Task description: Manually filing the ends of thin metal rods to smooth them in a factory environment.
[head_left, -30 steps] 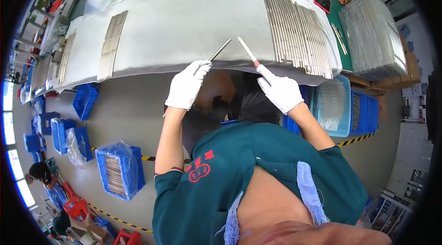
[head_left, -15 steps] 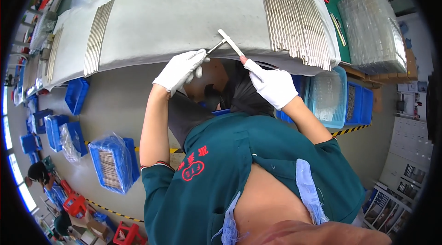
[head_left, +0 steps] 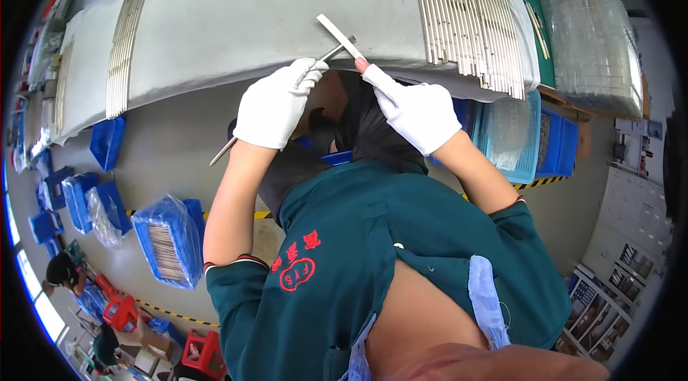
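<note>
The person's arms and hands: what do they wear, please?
Both the left hand and the right hand wear white fabric gloves that end at the wrist. The forearms are bare. Dark green short sleeves with a thin red and white edge cover the upper arms.

Factory floor: padded workbench [head_left: 251, 16], metal strip rows [head_left: 466, 16], blue parts bins [head_left: 168, 238].

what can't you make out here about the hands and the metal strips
- Head view: left hand covers the middle of its thin rod, so its grip is hidden.
- Right hand: glove hides how the fingers pinch the flat strip.
- Strip rows: too small and bent to count.
- Blue bin: plastic wrap blurs the contents.
</note>
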Demonstrator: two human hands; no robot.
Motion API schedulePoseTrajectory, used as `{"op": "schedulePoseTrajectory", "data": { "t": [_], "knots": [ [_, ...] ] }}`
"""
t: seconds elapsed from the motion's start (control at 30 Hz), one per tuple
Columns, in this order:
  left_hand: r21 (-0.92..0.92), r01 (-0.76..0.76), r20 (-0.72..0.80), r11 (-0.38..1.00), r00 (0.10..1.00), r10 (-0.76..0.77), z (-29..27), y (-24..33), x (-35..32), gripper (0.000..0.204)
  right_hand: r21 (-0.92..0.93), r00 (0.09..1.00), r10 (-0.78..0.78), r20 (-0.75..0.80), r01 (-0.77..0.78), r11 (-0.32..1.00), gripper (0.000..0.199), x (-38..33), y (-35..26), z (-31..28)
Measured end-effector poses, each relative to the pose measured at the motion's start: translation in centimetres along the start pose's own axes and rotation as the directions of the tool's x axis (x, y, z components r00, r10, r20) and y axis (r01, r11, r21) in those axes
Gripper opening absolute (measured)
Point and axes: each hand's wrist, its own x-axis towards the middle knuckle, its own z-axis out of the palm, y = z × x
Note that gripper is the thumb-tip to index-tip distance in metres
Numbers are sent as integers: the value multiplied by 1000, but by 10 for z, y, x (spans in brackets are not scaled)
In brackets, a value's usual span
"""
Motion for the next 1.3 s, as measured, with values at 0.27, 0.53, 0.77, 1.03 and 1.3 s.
{"op": "schedulePoseTrajectory", "data": {
  "t": [0.27, 0.53, 0.77, 1.03, 1.3],
  "knots": [
    [-2, 10, -41, 1000, 999, -10, -3, 4, -1, 22, -11, 1000, -25, -17, 25, 1000, 47, -8, 8, 2],
    [-42, 59, 64, 997, 996, -56, -4, 2, 0, 22, -36, 996, -23, -81, 20, 999, 55, -25, 8, 9],
    [-47, 111, 99, 993, 989, -105, -8, 6, 3, 24, -115, 999, -34, -17, 32, 993, 44, -23, 2, 11],
    [-56, 57, 99, 997, 994, -51, -10, 3, 5, 25, 41, 993, -30, -113, 35, 999, 37, -5, 13, 9],
    [-72, 80, 111, 994, 991, -72, -8, 2, 4, 24, -63, 999, -18, -50, 15, 998, 55, -14, 1, 6]
  ]
}}
